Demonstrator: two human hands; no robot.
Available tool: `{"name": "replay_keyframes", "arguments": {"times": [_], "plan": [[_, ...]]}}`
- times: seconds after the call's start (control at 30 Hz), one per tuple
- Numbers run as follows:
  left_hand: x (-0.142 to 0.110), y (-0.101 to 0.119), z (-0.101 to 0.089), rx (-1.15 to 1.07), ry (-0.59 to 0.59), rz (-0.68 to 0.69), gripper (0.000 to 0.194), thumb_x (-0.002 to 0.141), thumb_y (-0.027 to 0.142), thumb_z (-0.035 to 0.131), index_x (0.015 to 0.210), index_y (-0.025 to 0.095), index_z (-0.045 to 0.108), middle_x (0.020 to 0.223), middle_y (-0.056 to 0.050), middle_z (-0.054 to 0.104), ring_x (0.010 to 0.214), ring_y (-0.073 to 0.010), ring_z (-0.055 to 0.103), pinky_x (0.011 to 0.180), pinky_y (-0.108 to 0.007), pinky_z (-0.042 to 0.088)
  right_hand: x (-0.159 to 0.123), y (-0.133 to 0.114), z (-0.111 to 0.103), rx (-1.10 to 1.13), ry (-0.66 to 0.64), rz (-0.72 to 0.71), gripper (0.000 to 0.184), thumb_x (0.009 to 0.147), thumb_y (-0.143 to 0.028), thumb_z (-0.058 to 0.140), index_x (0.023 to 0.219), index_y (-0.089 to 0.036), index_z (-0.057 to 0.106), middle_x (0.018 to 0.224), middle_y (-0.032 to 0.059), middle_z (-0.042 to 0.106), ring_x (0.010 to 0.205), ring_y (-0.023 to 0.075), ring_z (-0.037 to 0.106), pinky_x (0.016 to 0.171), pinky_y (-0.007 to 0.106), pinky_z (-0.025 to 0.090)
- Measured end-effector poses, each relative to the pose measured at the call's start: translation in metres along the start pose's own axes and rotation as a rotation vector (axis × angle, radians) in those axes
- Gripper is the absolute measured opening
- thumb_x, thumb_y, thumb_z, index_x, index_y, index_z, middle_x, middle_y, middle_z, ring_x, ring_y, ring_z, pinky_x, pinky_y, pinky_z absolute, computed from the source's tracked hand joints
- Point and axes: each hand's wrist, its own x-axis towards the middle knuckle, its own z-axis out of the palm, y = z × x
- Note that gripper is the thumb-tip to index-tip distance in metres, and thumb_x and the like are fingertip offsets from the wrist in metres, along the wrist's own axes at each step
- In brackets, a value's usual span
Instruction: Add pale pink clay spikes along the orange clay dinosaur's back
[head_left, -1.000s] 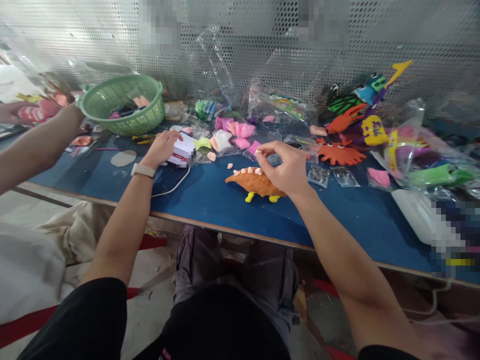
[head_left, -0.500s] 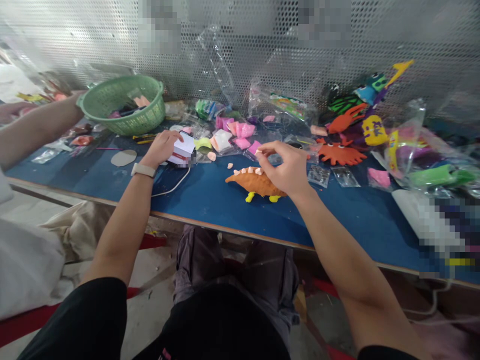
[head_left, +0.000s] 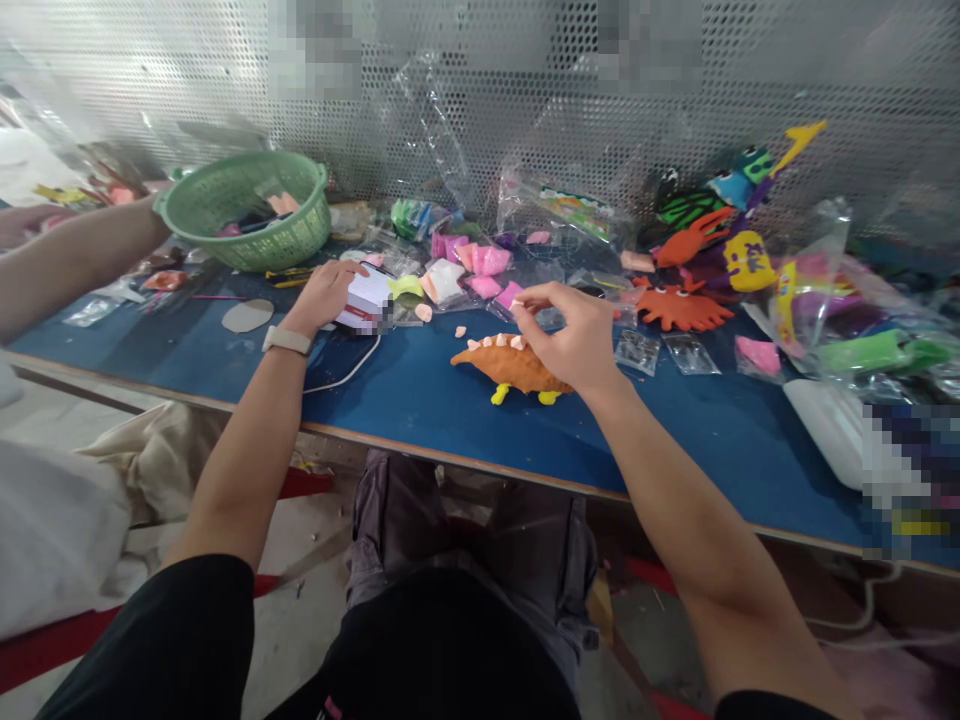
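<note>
My left hand (head_left: pixel 330 293) lies at the left side of a phone (head_left: pixel 366 298) with a lit screen, its fingers stretched over the upper edge and screen. A white cable runs from the phone. My right hand (head_left: pixel 574 335) pinches a small pale pink clay piece (head_left: pixel 517 305) between thumb and fingertips, just above an orange-brown clay dinosaur (head_left: pixel 501 366). The dinosaur stands on yellow feet, with pale pink spikes along its back. My right hand hides its right end. One loose pale clay bit (head_left: pixel 460 331) lies on the table behind its tail.
A green basket (head_left: pixel 247 250) stands at the back left, beside another person's arm (head_left: pixel 90 250). Bags of pink clay (head_left: pixel 484 260) lie along the perforated metal wall. An orange clay crab (head_left: pixel 682 303) sits to the right. A grey disc (head_left: pixel 247 316) lies on the blue table (head_left: pixel 420 410).
The red patch on the phone screen looks slightly different. My hands, the dinosaur and the pinched clay stay in place.
</note>
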Motion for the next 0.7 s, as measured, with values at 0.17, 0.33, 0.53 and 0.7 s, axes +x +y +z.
{"name": "replay_keyframes", "arguments": {"times": [0.17,0.33,0.53,0.7], "plan": [[-0.001,0.0,0.0,0.004,0.015,-0.005,0.049,0.108,0.036,0.03,0.109,0.021,0.077,0.138,-0.012,0.077,0.135,-0.0294,0.064,0.126,-0.047,0.048,0.0,0.0,0.0,0.003,0.007,-0.008,0.012,0.101,-0.034,0.068,0.101,-0.028,0.078,0.088,0.0003,0.084,0.081,0.0211,0.082,0.083,0.039,0.067],[-0.001,0.002,-0.001,-0.005,0.012,0.028,0.054,0.111,0.042,0.028,0.112,0.022,0.078,0.137,-0.013,0.077,0.137,-0.0305,0.063,0.129,-0.048,0.045,0.0,0.0,0.0,0.001,0.012,-0.015,0.012,0.102,-0.033,0.068,0.101,-0.027,0.078,0.088,0.0004,0.084,0.081,0.0208,0.082,0.082,0.038,0.067],[-0.011,0.028,-0.012,-0.014,0.044,0.035,0.053,0.109,0.041,0.035,0.096,0.023,0.083,0.156,-0.004,0.067,0.149,-0.0305,0.053,0.138,-0.05,0.032,0.0,-0.001,0.0,0.012,0.006,-0.011,0.011,0.103,-0.032,0.069,0.102,-0.027,0.079,0.089,0.0003,0.084,0.082,0.0207,0.082,0.082,0.037,0.067],[-0.015,0.04,-0.017,0.062,-0.058,0.08,0.053,0.104,0.033,0.035,0.093,0.024,0.087,0.161,-0.003,0.065,0.154,-0.0347,0.049,0.141,-0.058,0.028,0.0,0.0,0.0,0.023,0.017,-0.028,0.009,0.101,-0.027,0.071,0.103,-0.026,0.079,0.088,0.0001,0.084,0.08,0.0202,0.082,0.081,0.037,0.066]]}}
